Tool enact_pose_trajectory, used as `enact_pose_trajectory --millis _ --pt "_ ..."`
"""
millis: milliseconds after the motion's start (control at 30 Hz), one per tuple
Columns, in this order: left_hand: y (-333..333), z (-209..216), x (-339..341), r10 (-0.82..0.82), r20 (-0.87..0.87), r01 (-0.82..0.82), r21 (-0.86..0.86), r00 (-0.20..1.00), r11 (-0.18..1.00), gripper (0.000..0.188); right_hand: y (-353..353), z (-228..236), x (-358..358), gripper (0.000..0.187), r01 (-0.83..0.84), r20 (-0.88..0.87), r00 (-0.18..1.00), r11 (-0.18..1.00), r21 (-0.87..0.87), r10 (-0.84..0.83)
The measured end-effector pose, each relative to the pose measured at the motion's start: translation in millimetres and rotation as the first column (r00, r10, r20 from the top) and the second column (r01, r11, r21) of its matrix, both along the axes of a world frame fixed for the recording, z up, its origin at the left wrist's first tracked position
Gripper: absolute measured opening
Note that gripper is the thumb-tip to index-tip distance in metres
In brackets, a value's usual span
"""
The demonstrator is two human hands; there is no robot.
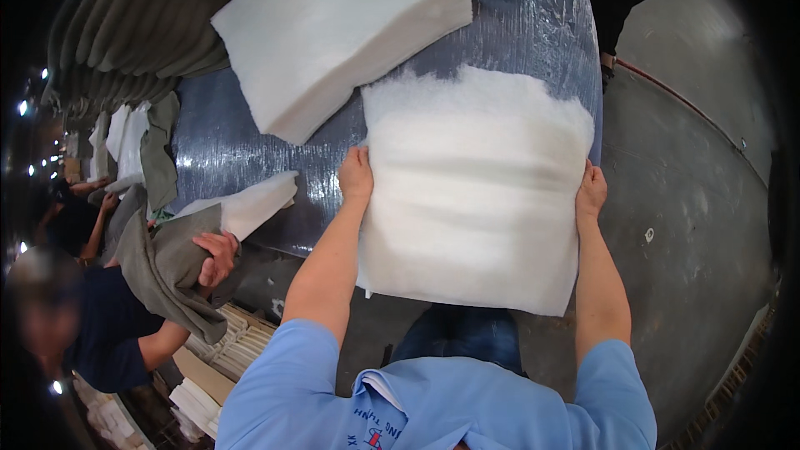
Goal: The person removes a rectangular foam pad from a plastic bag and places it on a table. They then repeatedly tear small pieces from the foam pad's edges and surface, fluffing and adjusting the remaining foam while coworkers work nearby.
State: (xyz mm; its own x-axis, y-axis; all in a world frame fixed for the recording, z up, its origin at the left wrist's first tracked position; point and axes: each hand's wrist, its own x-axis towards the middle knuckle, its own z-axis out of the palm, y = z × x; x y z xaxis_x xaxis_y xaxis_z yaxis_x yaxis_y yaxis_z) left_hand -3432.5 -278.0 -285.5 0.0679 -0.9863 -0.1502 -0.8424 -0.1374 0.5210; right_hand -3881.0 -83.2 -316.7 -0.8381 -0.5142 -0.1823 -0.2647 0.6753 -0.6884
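Observation:
A sheet of fluffy white batting (475, 200) stretches between my two hands, its far edge ragged and its near edge hanging over the table's front. My left hand (356, 173) is closed on its left side edge. On the opposite edge my right hand (591, 192) grips it at about the same height, fingers partly hidden behind the sheet. Soft ripples run across the middle of the batting. Just beyond my left hand lies a thick stack of white batting sheets (342, 33) on the plastic-wrapped table (225, 142).
Tall piles of grey-green padded pieces (133, 25) stand at the far left. Left of me a co-worker's hand (217, 258) holds a grey cloth cover (171, 254) around white batting. Another person (629, 0) stands at the far right on the concrete floor (683, 200).

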Motion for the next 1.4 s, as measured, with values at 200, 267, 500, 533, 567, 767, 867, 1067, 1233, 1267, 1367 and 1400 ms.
enact_pose_trajectory --millis 200,267,500,533,567,767,867,1067,1233,1267,1367,1400 --pt "-7.5 18.3 43.7 0.069 -0.354 0.014 0.224 0.933 0.974 0.035 1.2 24.9 -6.3 0.054 0.096 0.281 0.959 0.977 -0.189 -0.04" --pt "-1.5 37.3 64.6 0.178 -0.502 -0.036 0.28 0.846 0.959 0.037 22.0 34.6 -4.7 0.059 0.33 0.558 0.814 0.919 -0.217 -0.16" --pt "60.1 47.0 75.9 0.284 -0.517 0.102 0.596 0.807 0.796 0.035 66.0 45.7 44.4 0.045 0.192 0.52 0.853 0.956 -0.223 -0.05" --pt "60.7 35.7 67.3 0.335 -0.569 0.098 0.598 0.751 0.796 0.033 70.4 39.4 35.8 0.042 0.11 0.413 0.911 0.96 -0.257 0.007" --pt "61.9 28.8 66.4 0.39 -0.593 0.063 0.599 0.705 0.798 0.031 68.4 34.0 37.3 0.041 0.021 0.332 0.94 0.959 -0.283 0.077" --pt "68.1 2.8 69.5 0.334 -0.528 -0.095 0.428 0.78 0.899 0.024 66.7 9.0 28.9 0.044 -0.018 0.098 0.995 0.99 -0.137 0.032" --pt "69.5 -0.9 67.3 0.215 -0.437 -0.058 0.345 0.873 0.937 0.027 67.2 4.1 29.8 0.047 -0.051 -0.036 0.998 0.994 -0.1 0.048" --pt "76.2 47.0 91.8 0.609 -0.43 0.019 0.827 0.666 0.563 0.056 92.5 18.0 38.6 0.047 0.447 0.571 0.776 0.872 -0.199 -0.268" --pt "132.6 43.3 116.8 0.198 -0.59 0.276 0.614 0.783 0.74 0.046 135.2 39.8 68.5 0.038 0.041 0.38 0.925 0.989 -0.145 0.017" --pt "136.6 41.6 114.8 0.304 -0.608 0.198 0.619 0.734 0.76 0.042 141.4 40.7 75.7 0.037 0.004 0.284 0.958 0.99 -0.139 0.036" --pt "145.2 33.9 121.0 0.502 -0.63 0.1 0.676 0.593 0.73 0.044 130.9 38.9 76.4 0.031 -0.028 0.068 0.997 0.994 -0.107 0.036" --pt "145.6 30.5 120.1 0.49 -0.615 0.109 0.684 0.618 0.721 0.038 132.1 34.7 73.6 0.032 0.015 0.05 0.999 0.99 -0.141 -0.008"
